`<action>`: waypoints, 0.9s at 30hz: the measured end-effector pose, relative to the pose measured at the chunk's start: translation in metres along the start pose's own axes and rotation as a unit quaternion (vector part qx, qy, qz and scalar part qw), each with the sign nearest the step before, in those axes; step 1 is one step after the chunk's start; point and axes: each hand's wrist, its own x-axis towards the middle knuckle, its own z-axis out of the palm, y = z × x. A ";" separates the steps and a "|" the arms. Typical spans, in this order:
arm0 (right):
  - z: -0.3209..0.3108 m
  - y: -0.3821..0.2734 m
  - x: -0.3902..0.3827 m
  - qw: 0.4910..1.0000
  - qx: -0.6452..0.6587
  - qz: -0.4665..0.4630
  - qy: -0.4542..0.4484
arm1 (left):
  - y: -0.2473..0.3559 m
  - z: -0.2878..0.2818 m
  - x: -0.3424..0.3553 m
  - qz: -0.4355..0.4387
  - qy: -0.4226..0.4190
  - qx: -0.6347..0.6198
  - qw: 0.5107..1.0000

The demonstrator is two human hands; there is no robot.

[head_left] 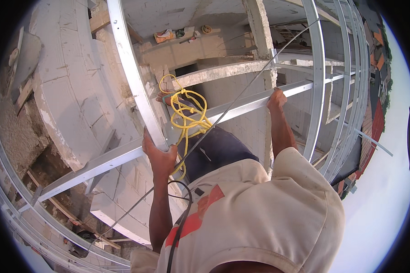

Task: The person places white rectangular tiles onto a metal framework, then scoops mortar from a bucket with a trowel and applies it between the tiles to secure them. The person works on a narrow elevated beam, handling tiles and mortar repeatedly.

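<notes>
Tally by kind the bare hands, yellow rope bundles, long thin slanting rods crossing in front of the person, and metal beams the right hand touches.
Hands: 2 (left hand, right hand)
Yellow rope bundle: 1
Long thin rod: 1
Metal beam under the right hand: 1
Total: 5

"Where does the rope (198,122) lie?"

"Across the person's leg (225,148), between the left hand (161,157), at the near end of a beam (131,68), and the right hand (277,99), on the crossbar (246,106)."

"And around them?"

"A block wall (68,86) at left, a roof (372,139) far right, a floor (228,43) below."
</notes>
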 end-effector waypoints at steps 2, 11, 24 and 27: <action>-0.001 -0.002 -0.010 0.998 -0.040 0.038 0.032 | -0.004 0.000 -0.003 -0.017 -0.003 -0.001 1.000; 0.006 0.113 0.154 0.796 -0.551 -0.247 -0.041 | -0.003 -0.009 0.007 0.018 -0.027 -0.043 0.999; 0.007 0.034 0.010 0.957 -0.287 -0.041 -0.032 | 0.000 -0.004 0.001 -0.050 -0.042 -0.080 0.995; 0.005 0.038 0.013 0.948 -0.306 -0.084 -0.018 | -0.014 -0.004 0.003 -0.040 -0.033 -0.055 0.997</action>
